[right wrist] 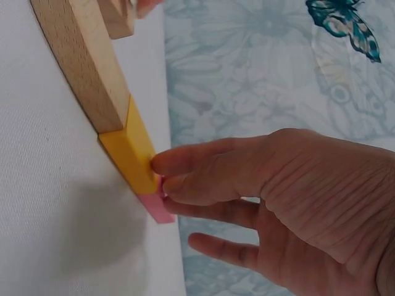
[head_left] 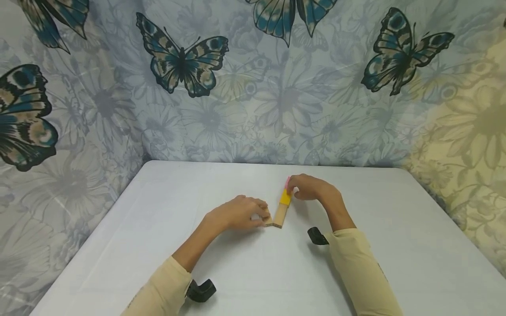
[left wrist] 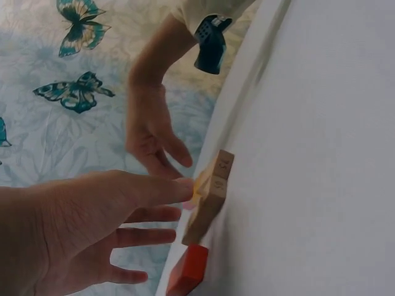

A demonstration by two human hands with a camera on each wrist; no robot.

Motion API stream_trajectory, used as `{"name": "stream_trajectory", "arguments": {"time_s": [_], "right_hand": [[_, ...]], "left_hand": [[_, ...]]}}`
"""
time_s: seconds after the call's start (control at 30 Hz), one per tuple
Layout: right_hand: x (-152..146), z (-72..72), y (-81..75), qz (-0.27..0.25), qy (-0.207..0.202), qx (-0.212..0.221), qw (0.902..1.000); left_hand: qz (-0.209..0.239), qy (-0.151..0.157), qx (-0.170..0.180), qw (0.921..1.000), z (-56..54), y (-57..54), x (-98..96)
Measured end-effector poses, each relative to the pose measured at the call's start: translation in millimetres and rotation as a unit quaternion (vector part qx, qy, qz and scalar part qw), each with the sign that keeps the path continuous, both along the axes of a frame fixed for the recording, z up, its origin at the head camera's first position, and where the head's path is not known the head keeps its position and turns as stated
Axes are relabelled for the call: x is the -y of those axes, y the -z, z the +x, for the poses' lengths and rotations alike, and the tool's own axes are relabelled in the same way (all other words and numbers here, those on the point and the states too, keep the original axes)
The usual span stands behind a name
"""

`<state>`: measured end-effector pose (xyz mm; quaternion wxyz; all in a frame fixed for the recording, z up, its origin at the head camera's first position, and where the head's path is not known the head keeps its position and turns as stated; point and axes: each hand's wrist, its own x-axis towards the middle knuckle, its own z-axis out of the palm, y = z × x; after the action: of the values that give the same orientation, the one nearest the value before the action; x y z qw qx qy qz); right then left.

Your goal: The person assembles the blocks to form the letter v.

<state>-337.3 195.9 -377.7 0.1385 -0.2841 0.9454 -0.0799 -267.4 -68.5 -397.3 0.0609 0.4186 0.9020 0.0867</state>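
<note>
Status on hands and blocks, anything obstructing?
Left hand at wooden block; right hand at yellow block and pink block. Red block near left hand. No obstruction visible.

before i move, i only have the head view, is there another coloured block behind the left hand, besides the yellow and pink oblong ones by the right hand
Observer: Yes, the left wrist view shows a red oblong block near one end of an unpainted oblong wooden block; I can't tell whether they touch.
Operator: ok, any writing on the bare wood that i'm missing
Observer: Yes, that same view shows small dark markings on the other end of that block and on the end of the second unpainted wooden block next to it, too small to read for certain.
</note>
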Motion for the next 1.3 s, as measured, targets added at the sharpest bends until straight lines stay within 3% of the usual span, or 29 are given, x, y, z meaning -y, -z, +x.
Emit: {"name": "stream_trajectory", "arguments": {"time_s": [0.1, 0.23, 0.43, 0.57, 1.03, 1.3], "right_hand": [[0, 0.1, -0.6, 0.000, 0.009, 0.002, 1.0000], [-1, 0.3, -1.0, 0.000, 0.014, 0.003, 0.9999], [1, 0.8, -3.6, -0.001, 0.007, 0.004, 1.0000], [3, 0.7, -5.5, 0.004, 0.007, 0.003, 1.0000], [0, 1.8, -4.0, -0.001, 0.016, 0.009, 0.9998], [-2, 2.1, -0.6, 0.003, 0.023, 0.017, 0.9996]], "left_hand": [[0.015, -0.012, 0.009, 0.9998, -5.5, -8.0, 8.3], [0.019, -0.013, -0.005, 0.9997, -11.0, -15.4, 20.2], [-0.003, -0.009, -0.025, 0.9996, -11.5, -5.4, 36.2], [0.009, -0.008, -0.025, 0.9996, -10.5, 2.4, 41.6], [0.020, -0.012, -0.025, 0.9994, -8.1, 5.0, 38.8], [0.080, -0.046, -0.028, 0.9954, -12.5, 8.4, 29.7]]}}
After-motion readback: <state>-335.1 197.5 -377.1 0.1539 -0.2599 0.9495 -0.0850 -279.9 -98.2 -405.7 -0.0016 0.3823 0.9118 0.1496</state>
